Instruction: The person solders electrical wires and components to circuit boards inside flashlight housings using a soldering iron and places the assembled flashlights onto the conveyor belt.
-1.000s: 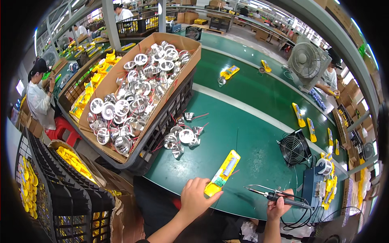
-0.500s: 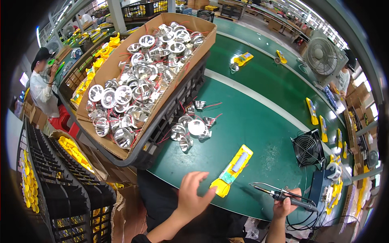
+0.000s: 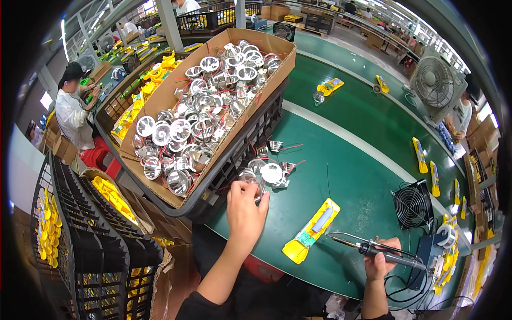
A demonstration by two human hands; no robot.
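Note:
My left hand reaches into a small group of silver reflector cups with red wires. Its fingers are closed around a reflector cup, which they partly hide. Beside that one lies another cup, its round white face turned up. My right hand grips a soldering iron with a thin metal feed tube, its tip pointing left. Between my hands a yellow torch housing lies open on the green table. A grey-blue cell and a green circuit board sit inside it.
A cardboard box heaped with reflector cups rests on a black crate at left. A small black fan and a blue soldering station stand at right. Yellow housings lie on the green belt beyond. Co-workers sit farther off.
My left hand has moved from beside the yellow housing up and left to the loose reflector cups, closing on one. My right hand still holds the soldering iron. The whole view has shifted slightly.

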